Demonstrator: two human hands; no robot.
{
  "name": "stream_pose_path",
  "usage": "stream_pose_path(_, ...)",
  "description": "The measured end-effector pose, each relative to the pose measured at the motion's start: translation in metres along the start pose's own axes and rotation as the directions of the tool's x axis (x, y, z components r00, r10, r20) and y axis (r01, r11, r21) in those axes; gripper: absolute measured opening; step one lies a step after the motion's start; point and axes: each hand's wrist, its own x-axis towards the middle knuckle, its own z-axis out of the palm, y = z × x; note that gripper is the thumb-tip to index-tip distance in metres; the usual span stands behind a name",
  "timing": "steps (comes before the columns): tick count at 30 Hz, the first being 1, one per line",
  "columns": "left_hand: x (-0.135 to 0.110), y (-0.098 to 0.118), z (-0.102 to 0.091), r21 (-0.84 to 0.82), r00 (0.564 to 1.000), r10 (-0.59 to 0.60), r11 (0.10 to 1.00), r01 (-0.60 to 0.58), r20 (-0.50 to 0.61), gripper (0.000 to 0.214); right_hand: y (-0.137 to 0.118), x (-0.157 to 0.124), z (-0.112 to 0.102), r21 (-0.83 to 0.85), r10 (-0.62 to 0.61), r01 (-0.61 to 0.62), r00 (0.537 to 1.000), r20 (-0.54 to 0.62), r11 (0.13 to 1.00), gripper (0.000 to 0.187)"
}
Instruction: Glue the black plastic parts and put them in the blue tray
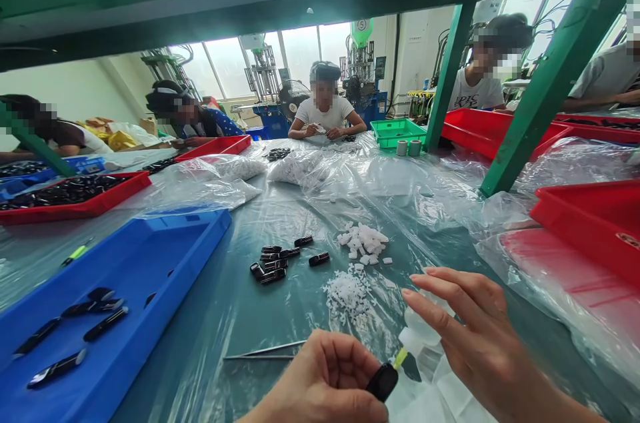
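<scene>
My left hand [333,380] is closed around a small glossy black plastic piece [383,382] with a rounded end, near the bottom of the view. Its upper end meets the yellow-green tip of a translucent squeeze bottle [425,336], tilted nozzle-down. My right hand [480,336] is around that bottle, index and middle fingers stretched along it; the thumb is hidden. Metal tweezers [265,351] lie just left of my left hand. Beyond my hands are a pile of tiny white bits [349,295], a heap of larger white pieces [364,241] and several black pieces [273,263].
At left, a blue tray [150,263] holds several black pieces. Red trays [595,216] stand at right, and another red tray [115,193] full of black parts at far left. Clear plastic sheeting covers the table. Green posts [540,76] and a shelf frame the view. Co-workers sit across.
</scene>
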Motion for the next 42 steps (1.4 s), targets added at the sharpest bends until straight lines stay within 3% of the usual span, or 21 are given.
stream_pose_path(16, -0.001, 0.002, 0.004, 0.038, 0.997, -0.036, 0.999, 0.038, -0.062, 0.028, -0.001, -0.002, 0.003, 0.064, 0.006, -0.004, 1.0, -0.026, 0.998, 0.03)
stream_pose_path(26, -0.002, 0.002, -0.003, 0.025, 0.999, -0.036, 0.999, 0.037, -0.029, 0.037, 0.001, -0.003, 0.006, 0.036, 0.023, -0.023, 1.0, -0.001, 0.999, 0.036)
stream_pose_path(31, -0.001, 0.0, -0.001, -0.046, 0.999, 0.002, 0.999, 0.0, 0.049, 0.035, 0.0, -0.004, 0.006, 0.036, 0.04, -0.039, 0.999, -0.011, 0.999, 0.037)
stream_pose_path(35, 0.002, -0.008, -0.003, -0.125, 0.999, 0.033, 0.992, -0.033, -0.002, 0.041, -0.001, -0.004, 0.006, 0.05, 0.043, -0.042, 0.999, -0.008, 0.998, 0.038)
stream_pose_path(42, 0.002, -0.01, -0.005, 0.035, 0.996, 0.083, 0.996, -0.082, -0.024, 0.03, -0.002, -0.003, 0.006, 0.063, 0.042, -0.041, 0.999, -0.012, 0.997, 0.037)
